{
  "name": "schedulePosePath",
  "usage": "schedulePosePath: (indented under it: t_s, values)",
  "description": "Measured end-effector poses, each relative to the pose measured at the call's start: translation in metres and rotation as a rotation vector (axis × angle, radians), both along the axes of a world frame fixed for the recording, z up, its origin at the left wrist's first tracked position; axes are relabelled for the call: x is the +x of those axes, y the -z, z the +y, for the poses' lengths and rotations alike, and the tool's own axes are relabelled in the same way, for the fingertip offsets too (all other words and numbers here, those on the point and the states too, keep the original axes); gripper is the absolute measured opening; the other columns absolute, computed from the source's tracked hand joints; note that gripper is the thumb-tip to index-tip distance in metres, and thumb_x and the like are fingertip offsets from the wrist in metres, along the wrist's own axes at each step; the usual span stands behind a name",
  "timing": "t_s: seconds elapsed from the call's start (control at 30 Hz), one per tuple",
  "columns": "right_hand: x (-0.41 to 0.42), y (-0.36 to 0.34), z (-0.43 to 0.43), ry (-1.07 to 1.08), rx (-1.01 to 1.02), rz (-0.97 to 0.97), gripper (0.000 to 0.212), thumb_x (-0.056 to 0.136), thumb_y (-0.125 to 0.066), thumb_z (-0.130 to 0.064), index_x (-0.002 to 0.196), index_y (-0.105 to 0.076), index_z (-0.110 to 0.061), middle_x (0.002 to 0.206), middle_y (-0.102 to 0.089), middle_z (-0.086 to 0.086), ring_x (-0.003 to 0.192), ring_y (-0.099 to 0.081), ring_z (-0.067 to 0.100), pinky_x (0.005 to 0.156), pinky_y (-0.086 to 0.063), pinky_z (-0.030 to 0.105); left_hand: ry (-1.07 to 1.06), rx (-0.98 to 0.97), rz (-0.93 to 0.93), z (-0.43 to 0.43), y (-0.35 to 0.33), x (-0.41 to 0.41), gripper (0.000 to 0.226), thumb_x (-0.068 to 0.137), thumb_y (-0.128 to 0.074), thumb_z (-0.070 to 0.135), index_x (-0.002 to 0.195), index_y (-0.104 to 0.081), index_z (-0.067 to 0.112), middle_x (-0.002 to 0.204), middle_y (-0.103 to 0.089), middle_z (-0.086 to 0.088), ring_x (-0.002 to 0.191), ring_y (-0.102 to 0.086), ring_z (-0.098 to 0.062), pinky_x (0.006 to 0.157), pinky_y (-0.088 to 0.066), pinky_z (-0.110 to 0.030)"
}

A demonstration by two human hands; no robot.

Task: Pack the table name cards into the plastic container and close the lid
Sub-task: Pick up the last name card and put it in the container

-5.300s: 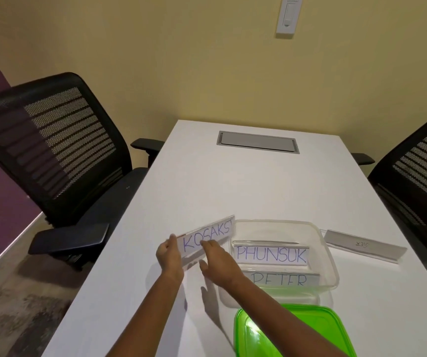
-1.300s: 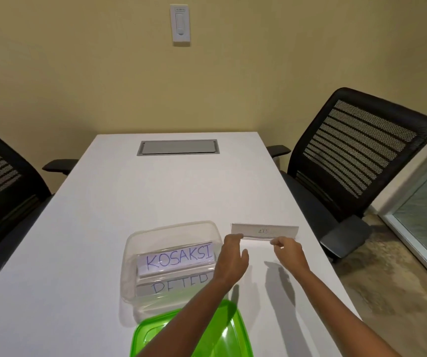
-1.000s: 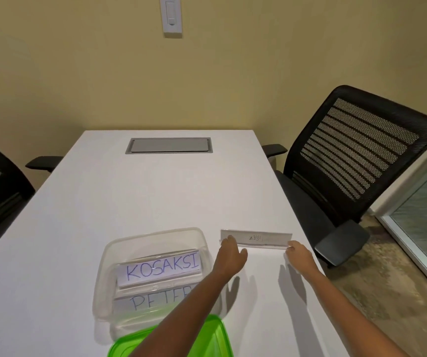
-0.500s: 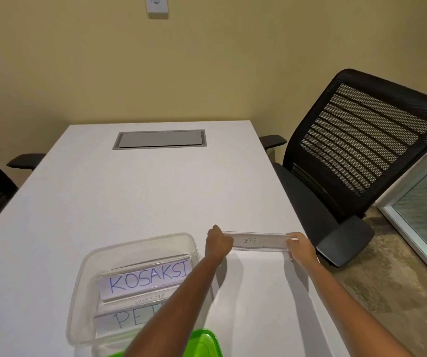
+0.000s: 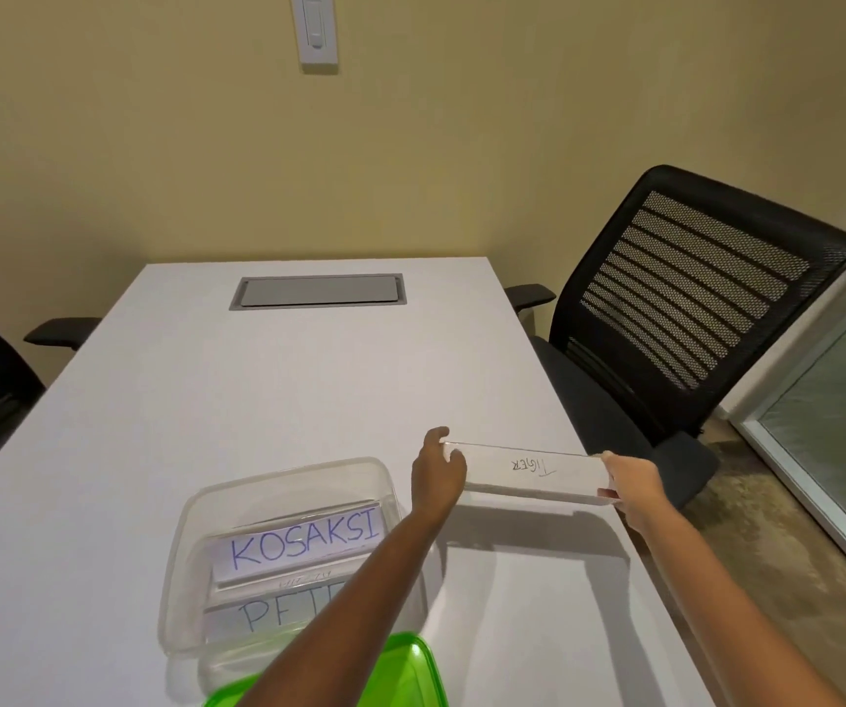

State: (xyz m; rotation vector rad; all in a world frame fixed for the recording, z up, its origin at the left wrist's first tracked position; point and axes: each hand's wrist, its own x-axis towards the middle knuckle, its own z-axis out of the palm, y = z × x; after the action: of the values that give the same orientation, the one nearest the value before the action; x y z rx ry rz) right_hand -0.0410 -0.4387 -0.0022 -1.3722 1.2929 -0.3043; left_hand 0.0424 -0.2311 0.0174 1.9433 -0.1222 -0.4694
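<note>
Both hands, left hand (image 5: 438, 474) and right hand (image 5: 632, 484), now grasp the last name card (image 5: 530, 472) by its ends, lifted off the desk (image 5: 257, 400) (a moment ago it rested there), ready for the plastic container (image 5: 181, 579).

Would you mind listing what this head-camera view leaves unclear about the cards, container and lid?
- Blue-lettered PETER card: last letters hidden by the left forearm.
- Card beneath the KOSAKSI card: faint writing, too small to read.
- Green plastic lid: cut off by the bottom edge, partly behind the forearm.
- Clear plastic container: near wall blurred by glare.
</note>
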Motion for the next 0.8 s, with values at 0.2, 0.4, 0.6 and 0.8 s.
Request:
schedulePosePath:
  t_s: [0.2, 0.4, 0.6, 0.8]
  values:
    - [-0.017, -0.033, 0.023, -0.046, 0.155, -0.115, 0.029, 0.096, -0.049, -0.011, 0.119, -0.058, 0.005, 0.106, -0.058, 0.018, 0.082, -0.058, 0.028, 0.059, -0.048, 0.033, 0.005, -0.133, -0.175, 0.029, -0.022, -0.013, 0.037, 0.097, -0.042, 0.018, 0.133, -0.044, 0.015, 0.105, -0.060, -0.009, 0.101, -0.054, -0.022, 0.083, -0.038, -0.024]
    - [-0.028, -0.055, 0.054, -0.063, 0.231, -0.244, 0.017, 0.092, -0.055, -0.005, 0.108, -0.059, -0.002, 0.063, -0.064, 0.011, 0.051, -0.060, 0.021, 0.042, -0.050, 0.025, 0.000, -0.224, -0.266, 0.071, -0.041, -0.019, 0.023, 0.094, -0.050, 0.008, 0.111, -0.065, 0.005, 0.097, -0.066, -0.005, 0.090, -0.057, -0.015, 0.072, -0.043, -0.018]
    - [-0.028, -0.070, 0.091, -0.211, 0.194, -0.280, 0.023, 0.092, -0.051, -0.003, 0.069, -0.052, -0.005, 0.058, -0.049, 0.009, 0.045, -0.049, 0.014, 0.042, -0.042, 0.021, -0.101, -0.237, -0.295, 0.109, -0.049, -0.024, 0.020, 0.091, -0.053, 0.003, 0.103, -0.068, 0.000, 0.091, -0.065, -0.004, 0.089, -0.058, -0.015, 0.065, -0.043, 0.002]
    - [-0.021, -0.084, 0.131, -0.398, 0.070, -0.226, 0.016, 0.090, -0.050, -0.002, 0.098, -0.057, 0.010, 0.088, -0.051, 0.013, 0.089, -0.050, 0.028, 0.085, -0.041, 0.042, -0.213, -0.170, -0.350, 0.144, -0.056, -0.030, 0.024, 0.093, -0.050, 0.004, 0.109, -0.068, -0.001, 0.107, -0.070, -0.012, 0.095, -0.059, -0.015, 0.065, -0.043, 0.001]
